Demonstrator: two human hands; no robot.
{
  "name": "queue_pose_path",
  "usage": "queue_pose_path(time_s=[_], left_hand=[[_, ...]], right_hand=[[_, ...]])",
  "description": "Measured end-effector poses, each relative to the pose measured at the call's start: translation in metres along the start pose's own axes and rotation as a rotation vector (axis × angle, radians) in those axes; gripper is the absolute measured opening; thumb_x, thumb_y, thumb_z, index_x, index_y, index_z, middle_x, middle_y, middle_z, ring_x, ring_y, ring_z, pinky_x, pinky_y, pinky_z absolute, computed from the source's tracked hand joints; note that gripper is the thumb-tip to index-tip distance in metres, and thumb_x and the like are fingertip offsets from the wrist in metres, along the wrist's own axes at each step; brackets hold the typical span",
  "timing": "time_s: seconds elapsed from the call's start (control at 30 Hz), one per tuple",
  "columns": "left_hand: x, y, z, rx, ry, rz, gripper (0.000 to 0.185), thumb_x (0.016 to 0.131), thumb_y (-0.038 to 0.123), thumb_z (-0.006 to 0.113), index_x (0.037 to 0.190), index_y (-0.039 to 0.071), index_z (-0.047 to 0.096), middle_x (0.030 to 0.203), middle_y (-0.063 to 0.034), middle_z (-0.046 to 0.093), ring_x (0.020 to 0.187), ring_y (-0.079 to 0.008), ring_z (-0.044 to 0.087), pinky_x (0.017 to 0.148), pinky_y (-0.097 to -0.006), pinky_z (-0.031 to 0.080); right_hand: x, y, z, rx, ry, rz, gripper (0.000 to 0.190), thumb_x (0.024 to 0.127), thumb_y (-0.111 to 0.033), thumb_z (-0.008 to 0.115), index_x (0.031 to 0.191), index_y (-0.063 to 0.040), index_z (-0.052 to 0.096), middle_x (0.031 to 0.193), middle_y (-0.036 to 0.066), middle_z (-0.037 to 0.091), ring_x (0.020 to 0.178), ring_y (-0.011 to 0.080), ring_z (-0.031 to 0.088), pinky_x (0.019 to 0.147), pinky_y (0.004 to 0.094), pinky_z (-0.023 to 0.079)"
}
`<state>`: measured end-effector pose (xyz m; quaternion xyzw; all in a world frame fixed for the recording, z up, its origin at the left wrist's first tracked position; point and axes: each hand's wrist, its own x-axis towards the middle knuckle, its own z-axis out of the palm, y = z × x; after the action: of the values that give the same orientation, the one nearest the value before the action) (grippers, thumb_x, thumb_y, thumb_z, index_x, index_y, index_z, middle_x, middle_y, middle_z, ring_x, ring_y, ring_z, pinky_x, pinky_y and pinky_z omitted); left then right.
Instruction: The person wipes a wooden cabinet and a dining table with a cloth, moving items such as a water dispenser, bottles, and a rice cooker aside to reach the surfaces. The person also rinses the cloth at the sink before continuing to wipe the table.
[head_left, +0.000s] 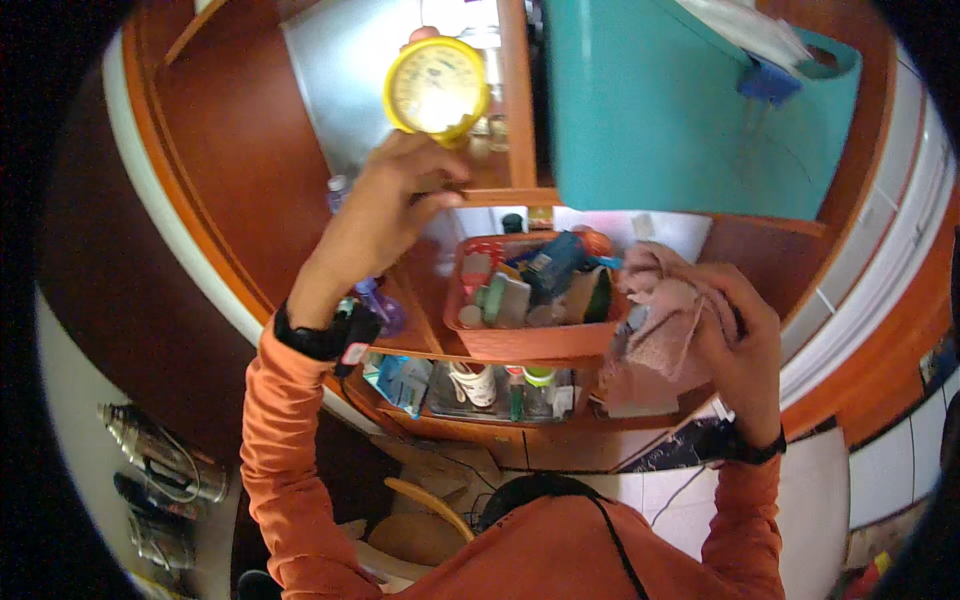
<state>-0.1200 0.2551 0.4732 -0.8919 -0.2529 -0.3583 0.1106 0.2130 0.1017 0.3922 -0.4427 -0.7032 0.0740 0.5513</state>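
Note:
My left hand (386, 195) is raised at the upper left with its fingers curled, just below a round yellow-rimmed dial or clock (436, 88); whether its fingers touch the rim I cannot tell. My right hand (742, 330) grips a crumpled pinkish cloth (664, 307) at the right of a salmon plastic basket (536, 343). The basket stands on a wooden shelf and holds bottles, small containers and a dark blue packet (556, 262).
A large teal bin or bag (675, 112) fills the upper right shelf. Below the basket, a clear tray (442, 405) holds a patterned cup (476, 384) and small bottles. A purple object (386, 311) lies beside my left wrist. Metal kettle-like vessels (165, 457) stand at lower left.

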Motion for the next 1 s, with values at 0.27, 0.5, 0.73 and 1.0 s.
queue_pose_path(time_s=[0.27, 0.5, 0.73, 1.0], left_hand=[[0.000, 0.021, 0.008, -0.114, 0.152, -0.225, 0.015, 0.081, 0.001, 0.079, 0.089, 0.001, 0.066, 0.089, -0.0088, 0.065, 0.086, -0.0221, 0.061, 0.078, -0.0338, 0.050], [-0.041, 0.097, 0.064, -0.370, 0.079, -0.159, 0.011, 0.084, 0.003, 0.078, 0.088, 0.002, 0.068, 0.082, -0.0088, 0.065, 0.075, -0.0214, 0.064, 0.071, -0.0333, 0.052], [-0.046, 0.242, 0.245, -0.982, -0.291, 0.241, 0.022, 0.088, 0.016, 0.067, 0.103, 0.000, 0.069, 0.099, -0.0156, 0.066, 0.100, -0.0341, 0.064, 0.087, -0.0430, 0.052], [-0.006, 0.242, 0.161, -0.653, -0.390, 0.219, 0.022, 0.091, 0.024, 0.070, 0.101, 0.004, 0.065, 0.100, -0.0135, 0.065, 0.091, -0.0338, 0.064, 0.085, -0.0454, 0.051]], right_hand=[[-0.015, 0.026, -0.002, 0.509, -0.048, 0.368, 0.029, 0.104, -0.010, 0.047, 0.126, 0.002, 0.062, 0.118, 0.005, 0.067, 0.107, 0.0113, 0.060, 0.097, 0.0266, 0.048], [-0.053, 0.047, -0.038, 0.483, 0.088, 0.486, 0.034, 0.103, -0.019, 0.054, 0.128, 0.002, 0.061, 0.121, 0.006, 0.067, 0.113, 0.0134, 0.059, 0.101, 0.0278, 0.046], [-0.102, 0.057, -0.112, 0.146, 0.291, 0.414, 0.038, 0.103, -0.022, 0.056, 0.133, 0.001, 0.059, 0.129, 0.009, 0.062, 0.116, 0.0182, 0.058, 0.104, 0.0305, 0.043], [-0.129, 0.065, -0.167, 0.041, 0.533, 0.454, 0.036, 0.108, -0.025, 0.047, 0.126, 0.002, 0.062, 0.124, 0.011, 0.065, 0.115, 0.0196, 0.059, 0.105, 0.0338, 0.044]])
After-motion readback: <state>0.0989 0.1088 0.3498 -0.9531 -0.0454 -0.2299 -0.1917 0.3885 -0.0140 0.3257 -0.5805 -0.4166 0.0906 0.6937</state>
